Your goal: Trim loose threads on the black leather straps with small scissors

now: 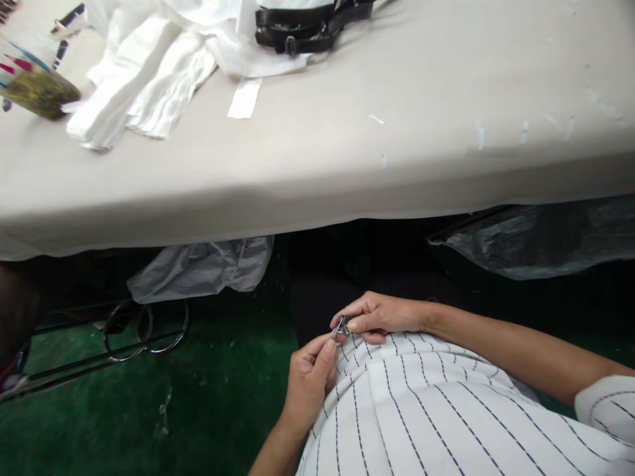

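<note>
In front of my white striped shirt [411, 403], below the table edge, my two hands come together. My left hand [310, 373] pinches one end of a small shiny metal piece [342, 326] between thumb and fingers. From the other side my right hand [380, 315] grips the same piece with its thumb and fingertips. The piece is partly covered by the fingers, and its exact kind cannot be made out. Both hands are closed.
A pale table [347, 152] spans the view ahead. On it lie black buckled straps [297, 30], folded white cloth strips [133, 76], a white tag [245, 98] and a pen holder [42, 91]. Underneath are plastic bags [203, 268] and metal rings [171, 340].
</note>
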A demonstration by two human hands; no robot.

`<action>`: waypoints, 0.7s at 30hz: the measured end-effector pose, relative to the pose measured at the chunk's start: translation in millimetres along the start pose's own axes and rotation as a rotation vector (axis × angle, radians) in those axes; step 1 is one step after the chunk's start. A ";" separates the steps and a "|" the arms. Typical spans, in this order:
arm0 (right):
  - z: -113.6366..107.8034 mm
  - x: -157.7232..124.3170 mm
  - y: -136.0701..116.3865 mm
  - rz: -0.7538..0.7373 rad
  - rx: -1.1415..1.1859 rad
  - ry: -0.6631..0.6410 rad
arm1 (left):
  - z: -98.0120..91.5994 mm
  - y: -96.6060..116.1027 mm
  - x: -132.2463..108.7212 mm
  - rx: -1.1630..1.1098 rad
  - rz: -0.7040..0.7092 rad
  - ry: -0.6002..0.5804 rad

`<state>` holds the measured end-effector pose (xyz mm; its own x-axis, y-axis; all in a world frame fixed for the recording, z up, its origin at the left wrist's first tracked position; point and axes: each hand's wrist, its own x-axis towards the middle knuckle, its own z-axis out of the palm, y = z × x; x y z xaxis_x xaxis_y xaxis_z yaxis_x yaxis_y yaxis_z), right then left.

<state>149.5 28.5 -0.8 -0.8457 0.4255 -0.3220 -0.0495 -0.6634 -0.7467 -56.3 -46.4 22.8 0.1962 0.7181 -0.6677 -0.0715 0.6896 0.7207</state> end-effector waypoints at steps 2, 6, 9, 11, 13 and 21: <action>1.3 -0.4 -1.5 0.007 -0.022 0.011 | -0.7 0.4 -0.6 0.093 0.029 0.021; 2.9 -2.2 -6.2 0.012 -0.084 0.009 | -1.3 3.5 -0.6 -0.058 -0.056 -0.030; 3.4 -3.2 -7.0 -0.023 -0.147 0.014 | -0.9 6.3 -0.6 -0.219 -0.149 -0.083; 3.6 -3.5 -5.1 -0.061 -0.198 0.035 | -0.5 7.5 -0.9 -0.266 -0.190 -0.109; 3.6 -3.5 -2.2 -0.098 -0.259 0.058 | 0.1 8.0 -1.1 -0.266 -0.193 -0.110; 5.6 -2.9 1.3 -0.337 -0.637 0.155 | -1.4 1.2 0.6 0.007 -0.004 -0.003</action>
<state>148.9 23.0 2.5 -0.7522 0.6563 -0.0589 0.0649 -0.0152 -0.9978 -57.6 -44.9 23.0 0.1995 0.7151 -0.6700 -0.0636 0.6917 0.7193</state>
